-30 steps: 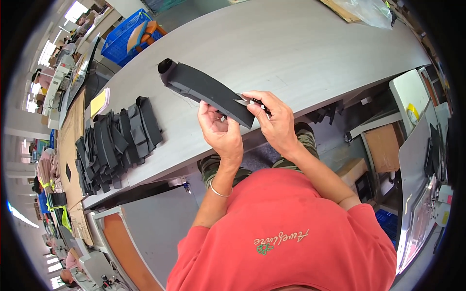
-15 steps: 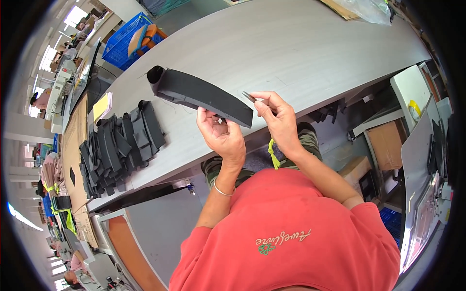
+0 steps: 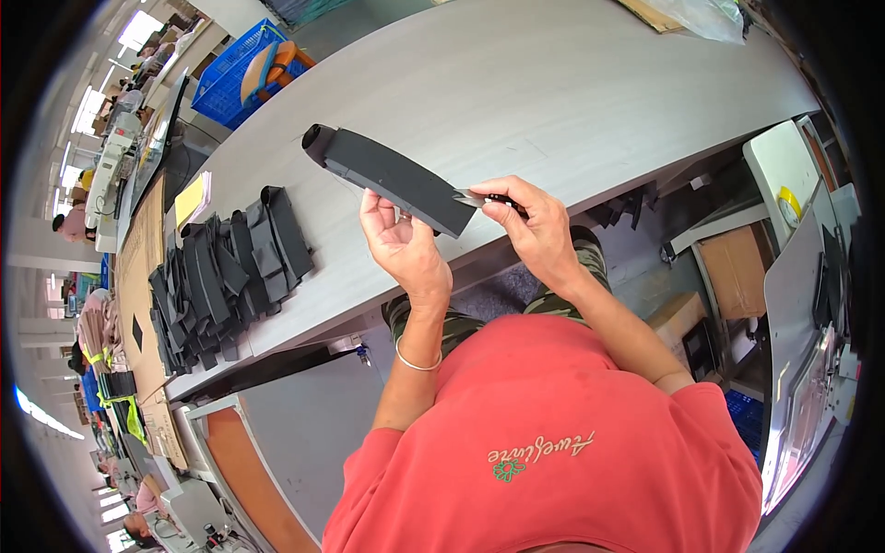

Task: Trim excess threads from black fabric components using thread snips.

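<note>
My left hand [image 3: 410, 253] is closed on the underside of a long black fabric strip [image 3: 396, 180], near its close end. Folded flat along most of its length, the strip curls into an open roll at the far left end and hangs tilted above the table. Small thread snips [image 3: 501, 200] with a dark handle and metal blades are pinched in my right hand [image 3: 537, 230]. Their blades lie at the strip's right edge, close to its near corner. Whether a thread lies between the blades is too small to tell.
Several similar black fabric strips [image 3: 226, 276] lie heaped on the grey table [image 3: 516, 101] at left, beside yellow paper [image 3: 192, 200]. Past the table's far left edge stands a blue crate [image 3: 221, 88]. Clear plastic [image 3: 705, 18] lies at the far right. Loose threads dot the tabletop.
The snips have come to the strip's right edge, and more of their dark handle shows. My left hand has shifted slightly left, while the strip's rolled end has swung right.
</note>
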Tool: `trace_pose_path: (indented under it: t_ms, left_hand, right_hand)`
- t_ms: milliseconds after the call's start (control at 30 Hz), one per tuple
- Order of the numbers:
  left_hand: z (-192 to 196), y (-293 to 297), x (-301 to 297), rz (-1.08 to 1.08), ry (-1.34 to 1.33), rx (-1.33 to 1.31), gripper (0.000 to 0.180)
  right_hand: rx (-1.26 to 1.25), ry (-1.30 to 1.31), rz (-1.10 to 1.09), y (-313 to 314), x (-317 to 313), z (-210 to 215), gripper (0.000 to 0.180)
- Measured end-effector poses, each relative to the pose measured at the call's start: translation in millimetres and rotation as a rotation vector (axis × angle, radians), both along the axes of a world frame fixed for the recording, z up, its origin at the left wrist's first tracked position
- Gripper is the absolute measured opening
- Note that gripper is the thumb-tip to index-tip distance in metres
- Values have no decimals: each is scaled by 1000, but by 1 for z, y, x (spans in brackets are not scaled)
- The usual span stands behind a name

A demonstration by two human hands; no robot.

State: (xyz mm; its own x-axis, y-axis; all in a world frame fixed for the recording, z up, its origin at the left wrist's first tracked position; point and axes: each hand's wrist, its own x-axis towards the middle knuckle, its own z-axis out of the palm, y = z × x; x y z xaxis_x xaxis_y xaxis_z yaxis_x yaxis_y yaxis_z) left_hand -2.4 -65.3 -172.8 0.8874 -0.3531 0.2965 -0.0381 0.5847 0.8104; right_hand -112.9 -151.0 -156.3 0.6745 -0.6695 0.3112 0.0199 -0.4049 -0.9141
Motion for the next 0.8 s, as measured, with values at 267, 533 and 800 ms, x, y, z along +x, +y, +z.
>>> trace_pose_path:
  t_ms: [267, 533, 800]
  left_hand:
    - [-4, 1, 7, -18, 19, -31, 51]
    - [-2, 1, 8, -102, 70, -35, 48]
    - [0, 2, 9, -126, 89, -72, 49]
  right_hand:
    - [122, -118, -20, -8, -3, -6, 15]
    - [1, -76, 59, -12, -5, 0, 17]
    - [158, -52, 113, -15, -7, -1, 22]
